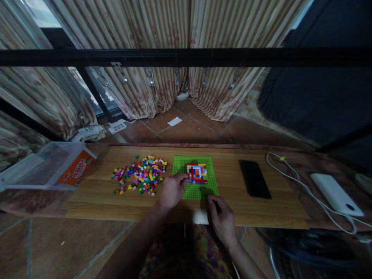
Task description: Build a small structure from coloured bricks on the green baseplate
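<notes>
A green studded baseplate (210,190) lies on the wooden board, and a low, roughly square build of colourful toy bricks (197,173) is on it. My left hand (173,190) reaches over the plate's left side, thumb and finger pinched together at the build's left edge. Whatever sits between those fingertips is too small or hidden to name. By the plate's lower right corner, my right hand (223,220) has its fingers curled in and close together; I cannot make out anything in them. A loose pile of small toy bricks (148,174) spreads left of my left hand.
A clear plastic box (61,149) with an orange label stands at the left end. On the right lie a black phone (255,179) and a white power bank (336,193) with a white cable (305,186). The wooden board (95,207) ends close to my lap.
</notes>
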Tool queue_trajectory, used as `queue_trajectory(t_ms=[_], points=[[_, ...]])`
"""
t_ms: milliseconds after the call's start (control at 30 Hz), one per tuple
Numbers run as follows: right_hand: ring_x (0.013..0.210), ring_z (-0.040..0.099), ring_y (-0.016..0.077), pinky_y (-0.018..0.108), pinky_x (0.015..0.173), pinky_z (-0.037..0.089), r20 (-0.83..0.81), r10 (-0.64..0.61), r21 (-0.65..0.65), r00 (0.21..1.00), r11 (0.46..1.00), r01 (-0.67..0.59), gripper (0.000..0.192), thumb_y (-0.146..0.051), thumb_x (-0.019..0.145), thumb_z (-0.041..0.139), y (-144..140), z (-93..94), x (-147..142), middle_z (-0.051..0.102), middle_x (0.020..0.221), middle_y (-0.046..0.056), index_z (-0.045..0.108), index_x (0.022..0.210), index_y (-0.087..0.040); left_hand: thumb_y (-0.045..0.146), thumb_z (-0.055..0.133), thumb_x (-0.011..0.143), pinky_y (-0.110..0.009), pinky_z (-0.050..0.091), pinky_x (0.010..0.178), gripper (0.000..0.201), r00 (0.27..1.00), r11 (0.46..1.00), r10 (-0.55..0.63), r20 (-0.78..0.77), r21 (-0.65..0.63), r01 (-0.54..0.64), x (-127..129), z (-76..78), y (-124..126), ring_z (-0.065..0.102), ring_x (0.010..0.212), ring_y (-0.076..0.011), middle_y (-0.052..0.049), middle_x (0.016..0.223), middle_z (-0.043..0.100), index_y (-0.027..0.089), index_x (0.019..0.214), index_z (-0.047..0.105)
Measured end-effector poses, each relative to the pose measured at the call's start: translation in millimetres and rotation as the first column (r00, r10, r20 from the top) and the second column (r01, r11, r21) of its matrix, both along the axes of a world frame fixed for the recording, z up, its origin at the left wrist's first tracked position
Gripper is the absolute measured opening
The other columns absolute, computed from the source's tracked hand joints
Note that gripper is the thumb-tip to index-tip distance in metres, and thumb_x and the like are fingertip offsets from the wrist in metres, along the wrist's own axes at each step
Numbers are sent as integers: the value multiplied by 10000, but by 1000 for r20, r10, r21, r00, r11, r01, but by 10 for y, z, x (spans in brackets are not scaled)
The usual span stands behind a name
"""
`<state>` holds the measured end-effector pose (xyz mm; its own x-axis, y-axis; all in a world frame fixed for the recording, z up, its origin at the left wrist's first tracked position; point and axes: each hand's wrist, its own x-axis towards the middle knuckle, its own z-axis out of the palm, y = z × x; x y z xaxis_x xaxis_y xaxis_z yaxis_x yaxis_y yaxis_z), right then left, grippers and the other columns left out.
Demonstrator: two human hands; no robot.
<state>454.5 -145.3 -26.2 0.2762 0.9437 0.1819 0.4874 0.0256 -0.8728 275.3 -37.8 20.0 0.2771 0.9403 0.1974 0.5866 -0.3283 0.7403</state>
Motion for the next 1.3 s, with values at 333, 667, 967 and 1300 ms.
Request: queue_trajectory(t_ms=[333, 667, 967, 1300], points=[[895, 658, 198, 312, 802, 505, 7, -4, 9, 1000, 1000, 4, 243, -355, 933, 480, 4, 4, -3, 700, 958, 58, 660, 996, -205, 150, 556, 843, -202, 431, 671, 128, 1000, 1000, 12, -28, -17, -12, 40, 48, 50, 619, 695, -102, 8, 774, 692, 191, 764, 646], [911, 650, 196, 309, 820, 495, 9, 0, -4, 1000, 1000, 0, 229, -346, 933, 486, 5, 4, -2, 696, 964, 55, 657, 1000, -209, 168, 580, 846, -206, 482, 717, 103, 998, 998, 48, 48, 40, -50, 56, -96, 11, 657, 784, -115, -4, 868, 718, 202, 859, 676], [898, 654, 193, 305, 808, 506, 13, -8, 14, 1000, 1000, 7, 231, -341, 931, 485, 10, 28, -13, 697, 954, 58, 662, 991, -204, 194, 463, 929, -239, 513, 758, 200, 981, 967, -31, -191, 244, 78, -11, -207, -27, 658, 833, -132, -31, 941, 704, 208, 984, 655], [957, 654, 218, 344, 843, 515, -7, 8, 11, 1000, 1000, -8, 276, -366, 935, 480, 6, 21, -16, 700, 1020, 88, 667, 1051, -200, 85, 441, 878, -286, 518, 801, 280, 809, 953, -125, -575, 156, 259, -40, -40, -38, 632, 930, -183, -82, 1038, 667, 166, 1095, 598]])
